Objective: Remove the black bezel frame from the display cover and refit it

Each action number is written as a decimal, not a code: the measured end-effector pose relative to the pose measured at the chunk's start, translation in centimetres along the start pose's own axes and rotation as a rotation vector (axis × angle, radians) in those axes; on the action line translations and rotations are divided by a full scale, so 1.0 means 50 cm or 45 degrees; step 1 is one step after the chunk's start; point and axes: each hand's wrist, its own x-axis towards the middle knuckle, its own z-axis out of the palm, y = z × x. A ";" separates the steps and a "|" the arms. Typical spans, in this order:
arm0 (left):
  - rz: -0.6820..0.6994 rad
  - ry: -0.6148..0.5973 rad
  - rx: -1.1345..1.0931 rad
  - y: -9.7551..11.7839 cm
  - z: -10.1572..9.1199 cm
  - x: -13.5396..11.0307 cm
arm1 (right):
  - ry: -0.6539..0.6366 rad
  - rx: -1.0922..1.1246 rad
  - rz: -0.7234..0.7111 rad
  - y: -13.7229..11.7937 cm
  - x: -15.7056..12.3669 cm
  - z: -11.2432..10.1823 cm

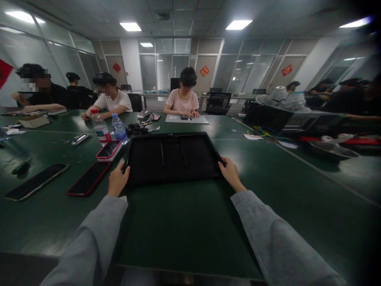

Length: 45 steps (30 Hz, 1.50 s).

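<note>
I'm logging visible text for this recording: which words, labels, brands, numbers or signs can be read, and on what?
None can be read with certainty.
Red-capped bottle, label: too blurred.
Blue-capped bottle, label: too blurred.
Black rimmed panel, far edge: mark too small.
Red diamond signs: too blurred.

A black rectangular tray, low-rimmed, two thin pale lines inside, sits right of the nearer red-edged phone

Nothing legible. Bottle labels: print too small. Red diamond signs: characters blurred. Mark on black panel: unreadable.
</note>
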 end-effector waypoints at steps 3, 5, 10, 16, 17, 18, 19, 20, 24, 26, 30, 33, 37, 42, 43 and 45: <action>-0.024 0.030 0.004 0.003 -0.009 0.000 | -0.004 -0.064 -0.020 -0.001 -0.003 0.003; -0.069 0.049 0.033 0.003 -0.017 -0.001 | -0.018 -0.094 -0.026 -0.003 -0.006 0.006; -0.083 0.058 0.089 -0.003 -0.033 -0.008 | -0.056 -0.104 -0.049 -0.008 -0.006 0.007; 0.196 0.235 0.372 0.063 -0.032 -0.051 | 0.090 -0.409 -0.137 -0.066 -0.023 -0.002; 0.288 0.253 0.366 0.088 -0.025 -0.063 | 0.138 -0.488 -0.193 -0.084 -0.030 0.003; 0.399 0.226 0.351 0.115 -0.016 -0.074 | 0.163 -0.541 -0.255 -0.105 -0.040 0.011; 0.493 0.192 0.327 0.143 -0.003 -0.083 | 0.170 -0.560 -0.315 -0.127 -0.050 0.023; 0.580 0.144 0.306 0.169 0.011 -0.091 | 0.160 -0.560 -0.371 -0.151 -0.061 0.039; 0.778 -0.059 0.314 0.230 0.075 -0.093 | 0.023 -0.495 -0.567 -0.251 -0.109 0.121; 0.789 -0.179 0.350 0.230 0.100 -0.082 | -0.053 -0.466 -0.620 -0.293 -0.126 0.156; 0.747 -0.377 0.417 0.207 0.125 -0.064 | -0.171 -0.473 -0.636 -0.333 -0.138 0.191; 0.741 -0.411 0.420 0.199 0.128 -0.060 | -0.238 -0.514 -0.570 -0.330 -0.134 0.196; 0.732 -0.423 0.396 0.202 0.127 -0.060 | -0.368 -0.573 -0.504 -0.322 -0.127 0.198; 0.733 -0.417 0.394 0.203 0.125 -0.058 | -0.452 -0.599 -0.489 -0.326 -0.123 0.197; 0.733 -0.415 0.394 0.203 0.125 -0.058 | -0.454 -0.599 -0.491 -0.326 -0.123 0.196; 0.735 -0.412 0.392 0.202 0.125 -0.057 | -0.457 -0.595 -0.495 -0.328 -0.123 0.194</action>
